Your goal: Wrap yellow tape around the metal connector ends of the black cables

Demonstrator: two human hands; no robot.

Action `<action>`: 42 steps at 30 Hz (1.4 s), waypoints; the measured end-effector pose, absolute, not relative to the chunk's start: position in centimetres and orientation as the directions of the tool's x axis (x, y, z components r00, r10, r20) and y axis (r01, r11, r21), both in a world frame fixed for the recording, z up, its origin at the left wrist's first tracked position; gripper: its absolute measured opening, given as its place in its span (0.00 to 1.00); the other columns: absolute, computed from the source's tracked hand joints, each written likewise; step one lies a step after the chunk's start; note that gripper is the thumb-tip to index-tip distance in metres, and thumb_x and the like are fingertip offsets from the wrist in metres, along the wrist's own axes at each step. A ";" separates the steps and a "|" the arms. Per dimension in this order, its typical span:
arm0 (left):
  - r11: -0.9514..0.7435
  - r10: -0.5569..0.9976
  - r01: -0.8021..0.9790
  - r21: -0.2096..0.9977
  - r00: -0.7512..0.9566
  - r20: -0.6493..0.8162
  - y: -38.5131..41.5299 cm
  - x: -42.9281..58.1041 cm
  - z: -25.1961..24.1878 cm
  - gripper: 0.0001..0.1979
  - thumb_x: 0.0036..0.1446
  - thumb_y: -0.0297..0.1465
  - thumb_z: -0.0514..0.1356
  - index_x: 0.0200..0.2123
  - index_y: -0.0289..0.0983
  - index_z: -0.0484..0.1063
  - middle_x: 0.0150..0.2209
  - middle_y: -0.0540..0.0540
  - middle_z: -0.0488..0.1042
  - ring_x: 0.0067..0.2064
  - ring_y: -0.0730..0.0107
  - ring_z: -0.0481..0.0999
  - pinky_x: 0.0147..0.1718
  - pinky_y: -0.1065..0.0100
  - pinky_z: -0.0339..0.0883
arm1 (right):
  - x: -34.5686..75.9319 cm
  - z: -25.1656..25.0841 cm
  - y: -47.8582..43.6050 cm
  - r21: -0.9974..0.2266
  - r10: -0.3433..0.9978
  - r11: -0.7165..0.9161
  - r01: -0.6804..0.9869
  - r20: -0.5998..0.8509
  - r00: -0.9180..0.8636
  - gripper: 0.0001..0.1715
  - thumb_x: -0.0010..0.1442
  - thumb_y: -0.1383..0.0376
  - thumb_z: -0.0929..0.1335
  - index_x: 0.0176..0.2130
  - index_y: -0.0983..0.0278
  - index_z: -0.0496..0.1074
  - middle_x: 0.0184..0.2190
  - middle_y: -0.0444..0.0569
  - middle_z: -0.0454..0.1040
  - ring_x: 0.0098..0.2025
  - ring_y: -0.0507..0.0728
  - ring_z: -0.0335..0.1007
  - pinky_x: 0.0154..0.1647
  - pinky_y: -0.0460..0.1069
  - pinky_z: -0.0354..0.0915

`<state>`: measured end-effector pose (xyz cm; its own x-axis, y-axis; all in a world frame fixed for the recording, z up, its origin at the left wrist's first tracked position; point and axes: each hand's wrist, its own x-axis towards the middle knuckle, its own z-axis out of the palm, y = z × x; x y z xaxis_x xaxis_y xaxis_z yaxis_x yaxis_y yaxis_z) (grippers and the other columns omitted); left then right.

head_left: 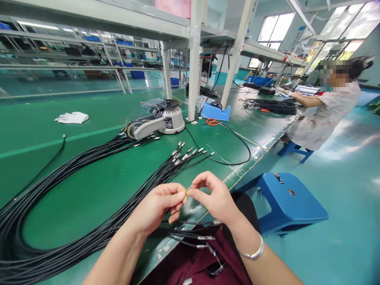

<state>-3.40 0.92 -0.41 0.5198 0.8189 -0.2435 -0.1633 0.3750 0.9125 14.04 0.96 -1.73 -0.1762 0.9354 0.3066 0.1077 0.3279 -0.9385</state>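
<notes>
Two hands, the left hand (154, 208) and the right hand (214, 199), are pinching a small metal cable tip (187, 191) between narrowly closed fingertips (181, 194) above the green workbench (89, 114), with black cable bundles (89, 160) sprawling alongside and a blue stool (285, 202) standing nearby on the right

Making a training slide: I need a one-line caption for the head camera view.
Left hand and right hand pinch a small metal cable tip over a green workbench laid with black cables.

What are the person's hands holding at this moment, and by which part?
The left hand and right hand pinch a small gold-coloured metal piece between their fingertips, gripping it near its lower end; its exact shape is too small to tell.
</notes>
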 end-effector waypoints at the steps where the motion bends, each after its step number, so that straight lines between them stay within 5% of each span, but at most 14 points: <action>1: 0.392 0.793 -0.161 0.906 0.557 -0.244 0.9 -3.6 -0.4 0.11 0.49 0.35 0.63 0.23 0.32 0.70 0.16 0.55 0.60 0.16 0.83 0.56 0.15 0.77 0.50 | 14.3 -1.6 1.0 -0.918 0.904 0.387 0.084 0.360 -0.230 0.07 0.53 0.65 0.72 0.34 0.62 0.72 0.30 0.44 0.74 0.34 0.53 0.71 0.39 0.49 0.67; 5: 0.376 0.748 -0.086 0.923 0.616 -0.247 0.8 -3.7 -0.3 0.13 0.49 0.37 0.62 0.23 0.33 0.69 0.17 0.56 0.60 0.16 0.83 0.56 0.15 0.76 0.50 | 15.3 -1.5 1.5 -0.832 0.775 0.555 0.012 0.512 -0.372 0.02 0.56 0.66 0.70 0.32 0.60 0.76 0.31 0.46 0.75 0.35 0.53 0.71 0.41 0.49 0.67; 9: 0.134 0.894 0.177 0.975 0.402 -0.196 0.4 -2.6 0.3 0.12 0.54 0.39 0.58 0.26 0.36 0.66 0.20 0.56 0.61 0.19 0.81 0.59 0.18 0.75 0.52 | 16.6 -1.7 2.0 -0.969 0.893 0.246 0.001 0.226 -0.390 0.09 0.56 0.63 0.70 0.39 0.61 0.75 0.35 0.46 0.76 0.38 0.53 0.72 0.43 0.50 0.67; 13: -0.001 0.948 0.395 0.918 0.292 -0.125 -0.2 -1.5 0.9 0.11 0.56 0.38 0.56 0.28 0.36 0.67 0.21 0.56 0.61 0.21 0.79 0.58 0.20 0.75 0.53 | 17.2 -1.6 2.1 -0.997 0.933 0.058 0.042 0.039 -0.358 0.10 0.55 0.59 0.70 0.32 0.64 0.74 0.26 0.43 0.73 0.30 0.51 0.69 0.36 0.48 0.66; 17: -0.029 0.940 0.439 0.898 0.316 -0.125 -0.5 -1.1 1.2 0.13 0.57 0.40 0.54 0.32 0.37 0.70 0.23 0.55 0.64 0.23 0.77 0.60 0.21 0.74 0.54 | 17.0 -1.5 1.7 -0.993 0.938 0.058 0.099 0.021 -0.345 0.10 0.55 0.59 0.70 0.30 0.65 0.72 0.24 0.42 0.72 0.28 0.50 0.66 0.32 0.47 0.63; 25: -0.110 0.933 0.447 0.888 0.354 -0.063 -0.5 0.0 0.4 0.13 0.54 0.37 0.55 0.24 0.36 0.70 0.23 0.53 0.65 0.26 0.74 0.63 0.27 0.72 0.57 | 18.2 -1.5 1.1 -0.980 0.901 0.000 0.201 -0.088 -0.425 0.09 0.53 0.61 0.70 0.31 0.66 0.74 0.25 0.44 0.72 0.28 0.51 0.65 0.31 0.47 0.62; 32: -0.061 0.954 0.650 0.757 0.261 -0.147 -1.4 -2.7 2.4 0.17 0.57 0.43 0.52 0.40 0.40 0.75 0.40 0.47 0.77 0.42 0.63 0.72 0.44 0.67 0.62 | 18.3 -2.5 1.1 -0.988 0.931 -0.061 0.143 -0.108 -0.350 0.11 0.50 0.60 0.71 0.27 0.66 0.74 0.22 0.44 0.72 0.26 0.51 0.66 0.31 0.47 0.64; 42: -0.054 0.941 0.665 0.745 0.284 -0.185 -1.6 -0.7 0.8 0.14 0.55 0.40 0.55 0.30 0.38 0.76 0.30 0.50 0.76 0.34 0.67 0.72 0.35 0.70 0.61 | 18.5 -3.1 0.7 -0.988 0.938 -0.147 0.045 -0.154 -0.311 0.11 0.47 0.60 0.72 0.24 0.67 0.73 0.20 0.43 0.72 0.24 0.51 0.67 0.29 0.47 0.66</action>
